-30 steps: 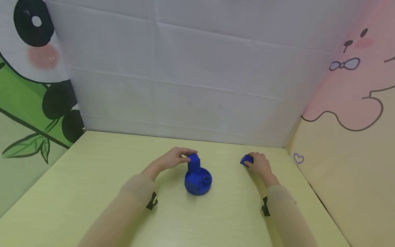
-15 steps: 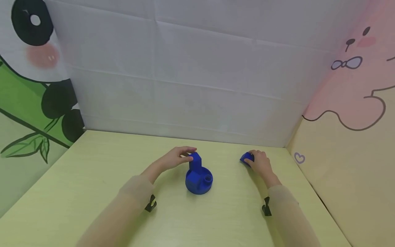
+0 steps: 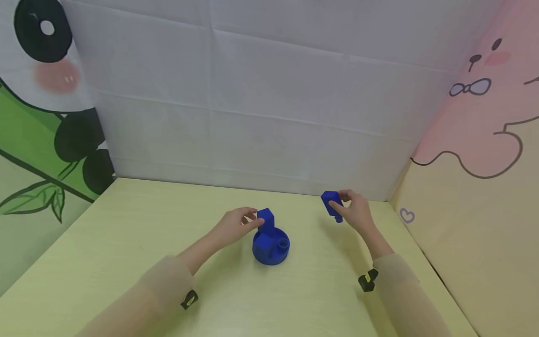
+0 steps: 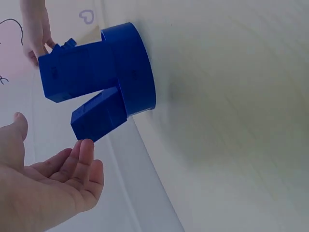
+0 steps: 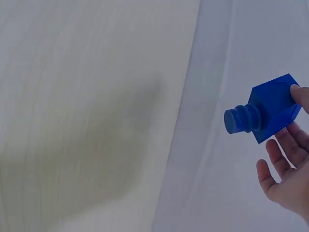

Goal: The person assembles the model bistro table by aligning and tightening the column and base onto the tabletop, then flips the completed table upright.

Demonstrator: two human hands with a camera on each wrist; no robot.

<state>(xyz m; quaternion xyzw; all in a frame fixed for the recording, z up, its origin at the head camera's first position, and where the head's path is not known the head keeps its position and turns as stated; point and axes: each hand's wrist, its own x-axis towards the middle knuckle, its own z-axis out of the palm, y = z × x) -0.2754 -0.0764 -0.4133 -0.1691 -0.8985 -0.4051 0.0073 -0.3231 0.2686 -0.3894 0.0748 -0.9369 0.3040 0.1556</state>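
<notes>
A round blue base (image 3: 273,260) stands on the table with two angular blue blocks rising from it, one of them a tall block (image 3: 266,219). Beside the taller block is my left hand (image 3: 233,228). In the left wrist view its fingers (image 4: 86,159) are loosely bent near the end of the nearer block (image 4: 98,116), and the thumb stands apart from them. My right hand (image 3: 357,213) pinches a separate blue block (image 3: 331,201) above the table. The right wrist view shows a ridged round peg (image 5: 236,119) sticking out of that block.
The pale yellow table (image 3: 303,299) meets a white cloth wall (image 3: 269,117) at its far edge. Printed cartoon walls stand at the left (image 3: 46,154) and right (image 3: 471,196). A hollow round socket (image 3: 283,244) shows on the base's right side.
My right hand has raised its block off the table and turned it so the peg points down. My left hand has shifted slightly down beside the tall block; the base stays in place.
</notes>
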